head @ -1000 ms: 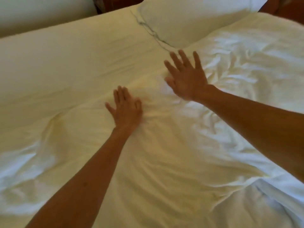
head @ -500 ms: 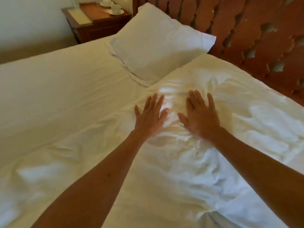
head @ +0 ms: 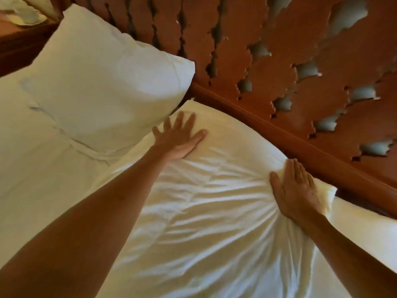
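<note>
I see my left hand (head: 179, 138) lying flat, fingers spread, on the rumpled white cotton sheet (head: 214, 211) at the head edge of the bed (head: 32, 160), just beside the plump white pillow (head: 107, 82). My right hand (head: 296, 190) presses flat, fingers straight, on the same sheet close to the carved brown wooden headboard (head: 279, 61).

Left hand (head: 179, 138): palm down, fingers straight and spread; left arm (head: 96, 222) bare, stretched forward from lower left. Right hand (head: 296, 190): palm down, fingers straight and close together; right forearm (head: 348, 248) bare, angled in from lower right.
</note>
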`<state>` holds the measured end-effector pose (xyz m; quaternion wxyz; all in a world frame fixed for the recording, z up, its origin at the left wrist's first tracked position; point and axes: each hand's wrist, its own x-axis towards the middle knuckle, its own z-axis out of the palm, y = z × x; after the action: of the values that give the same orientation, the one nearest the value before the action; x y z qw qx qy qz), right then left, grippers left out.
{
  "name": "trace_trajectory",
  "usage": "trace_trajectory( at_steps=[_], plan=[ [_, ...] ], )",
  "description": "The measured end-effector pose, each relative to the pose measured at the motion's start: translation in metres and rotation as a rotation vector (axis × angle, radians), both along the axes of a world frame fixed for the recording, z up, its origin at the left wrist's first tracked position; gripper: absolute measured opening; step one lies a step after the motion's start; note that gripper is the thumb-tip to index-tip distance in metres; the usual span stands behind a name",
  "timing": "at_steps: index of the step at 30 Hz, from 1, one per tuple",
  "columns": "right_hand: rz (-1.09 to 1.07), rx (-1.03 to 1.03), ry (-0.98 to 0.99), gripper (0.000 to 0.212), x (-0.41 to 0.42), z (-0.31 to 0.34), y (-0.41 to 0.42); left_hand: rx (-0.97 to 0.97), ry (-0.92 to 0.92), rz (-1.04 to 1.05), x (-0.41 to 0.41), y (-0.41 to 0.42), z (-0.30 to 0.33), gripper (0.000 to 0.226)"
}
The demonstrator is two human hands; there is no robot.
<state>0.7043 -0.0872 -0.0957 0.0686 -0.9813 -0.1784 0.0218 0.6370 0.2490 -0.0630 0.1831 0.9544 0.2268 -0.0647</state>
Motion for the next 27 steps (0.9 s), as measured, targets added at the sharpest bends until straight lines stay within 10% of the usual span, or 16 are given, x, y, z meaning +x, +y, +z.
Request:
trace_trajectory(
  at_steps=[15,23,27],
  plan=[
    [-0.074,-0.078,-0.056,0.064,0.015,-0.009,-0.027,-0.09,0.386,-0.093,0.099,0.046,-0.061,0.054],
    [-0.189,0.23,0.594,0.1,0.026,0.062,-0.041,0.054,0.263,-0.168,0.08,0.038,0.06,0.09],
    [-0.164,0.474,0.751,0.053,0.001,0.121,-0.036,0.17,0.296,-0.314,0.048,0.031,0.138,0.091]
  ],
)
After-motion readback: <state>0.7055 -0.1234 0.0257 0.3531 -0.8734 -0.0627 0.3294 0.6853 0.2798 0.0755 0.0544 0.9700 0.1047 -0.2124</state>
